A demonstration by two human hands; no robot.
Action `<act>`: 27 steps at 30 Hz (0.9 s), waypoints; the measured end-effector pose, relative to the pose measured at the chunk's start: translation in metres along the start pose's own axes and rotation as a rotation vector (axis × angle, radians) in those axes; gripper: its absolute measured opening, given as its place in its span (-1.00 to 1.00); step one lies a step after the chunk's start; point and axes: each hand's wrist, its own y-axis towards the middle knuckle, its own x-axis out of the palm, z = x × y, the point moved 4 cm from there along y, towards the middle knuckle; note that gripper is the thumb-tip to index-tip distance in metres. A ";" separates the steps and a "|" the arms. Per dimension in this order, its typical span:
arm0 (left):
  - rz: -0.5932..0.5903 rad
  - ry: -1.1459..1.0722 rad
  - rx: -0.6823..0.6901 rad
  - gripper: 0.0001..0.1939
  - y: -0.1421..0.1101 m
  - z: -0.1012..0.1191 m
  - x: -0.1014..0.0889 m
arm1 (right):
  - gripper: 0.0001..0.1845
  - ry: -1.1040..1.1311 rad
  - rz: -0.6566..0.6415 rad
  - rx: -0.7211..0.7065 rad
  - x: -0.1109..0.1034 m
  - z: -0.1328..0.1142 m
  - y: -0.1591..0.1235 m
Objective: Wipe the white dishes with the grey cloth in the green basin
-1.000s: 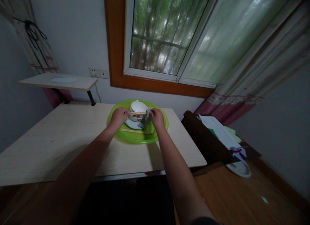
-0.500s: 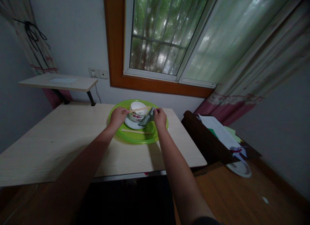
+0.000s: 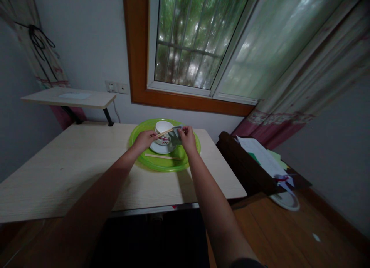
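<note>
My left hand (image 3: 146, 140) is closed on the near end of a pair of wooden chopsticks (image 3: 166, 132), which slant up to the right. A grey-green cloth (image 3: 175, 137) hangs from my right hand (image 3: 187, 137), whose fingers pinch it around the far end of the chopsticks. Beneath them, white bowls (image 3: 162, 126) with a floral pattern appear stacked on a white plate (image 3: 159, 148). The plate rests in a round green tray (image 3: 162, 168). More chopsticks (image 3: 162, 157) lie in the tray in front of the plate.
The tray stands on a pale wooden table (image 3: 86, 156) against the wall below a window. At the back left is a small raised shelf (image 3: 69, 98) with a paper on it. To the right, a dark brown stand (image 3: 243, 164) bears papers (image 3: 260, 156).
My right hand has moved slightly left and up, bringing the cloth onto the far end of the chopsticks. My left hand has shifted a little to the right with the chopsticks.
</note>
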 end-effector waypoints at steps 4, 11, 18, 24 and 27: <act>-0.075 -0.019 -0.017 -0.77 -0.003 0.007 0.001 | -0.67 0.087 -0.036 -0.030 0.003 -0.001 -0.001; -0.077 -0.018 -0.031 -0.75 -0.004 0.010 0.000 | -0.71 0.224 -0.206 -0.078 0.014 -0.011 -0.008; -0.127 -0.037 0.043 -0.75 -0.005 0.010 0.004 | -0.67 0.163 -0.245 -0.039 0.015 -0.012 -0.009; -0.171 -0.028 0.086 -0.74 -0.003 0.003 0.013 | -0.67 0.169 -0.306 -0.037 0.016 -0.017 -0.010; -0.189 -0.007 0.095 -0.73 -0.002 0.001 0.015 | -0.67 0.180 -0.308 -0.054 0.015 -0.021 -0.010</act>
